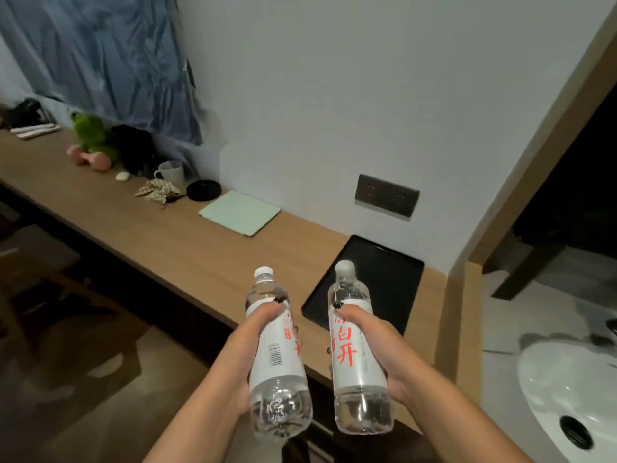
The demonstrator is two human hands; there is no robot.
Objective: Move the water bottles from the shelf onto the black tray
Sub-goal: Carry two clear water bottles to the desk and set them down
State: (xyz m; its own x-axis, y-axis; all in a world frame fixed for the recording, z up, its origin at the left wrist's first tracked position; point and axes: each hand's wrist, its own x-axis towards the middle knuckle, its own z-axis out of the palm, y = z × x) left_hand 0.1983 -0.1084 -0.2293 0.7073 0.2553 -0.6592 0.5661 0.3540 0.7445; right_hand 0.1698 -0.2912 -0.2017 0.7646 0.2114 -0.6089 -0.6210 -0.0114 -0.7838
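Clear bottles (277, 355) (357, 359) — fingers (267, 312) wrapped round each label.

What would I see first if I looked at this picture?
Two clear water bottles with red writing, held up side by side in the middle: the left bottle in the left hand and the right bottle in the right hand. Just behind them, a bare black tray lies on the wooden counter by the wall.
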